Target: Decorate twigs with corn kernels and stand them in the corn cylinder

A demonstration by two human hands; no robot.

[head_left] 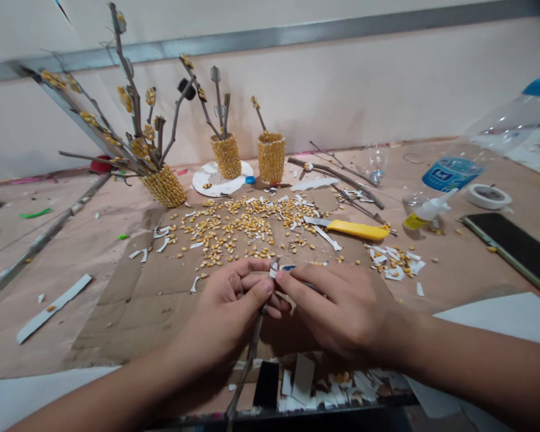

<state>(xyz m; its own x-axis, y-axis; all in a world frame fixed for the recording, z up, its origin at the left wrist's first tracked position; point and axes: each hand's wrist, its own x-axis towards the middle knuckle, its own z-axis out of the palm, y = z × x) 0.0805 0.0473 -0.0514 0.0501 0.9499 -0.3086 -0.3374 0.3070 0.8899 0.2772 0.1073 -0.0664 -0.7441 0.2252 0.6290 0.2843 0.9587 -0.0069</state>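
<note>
Both hands meet low at the centre over a brown cardboard sheet (153, 300). My left hand (227, 312) is closed around a thin grey twig (247, 366) that runs down toward me. My right hand (337, 312) pinches a small white paper piece (274, 269) at the twig's top end, thumb and fingers pressed together. Loose corn kernels (238, 228) lie scattered just beyond the hands.
Three corn-covered pots with twigs stand behind: pot (164, 186), pot (226, 156), pot (271, 157). A yellow-handled knife (355, 229), glue bottle (425, 213), tape roll (488, 195), phone (517, 249) and plastic bottle (486, 144) lie right. Paper scraps (315, 384) sit near me.
</note>
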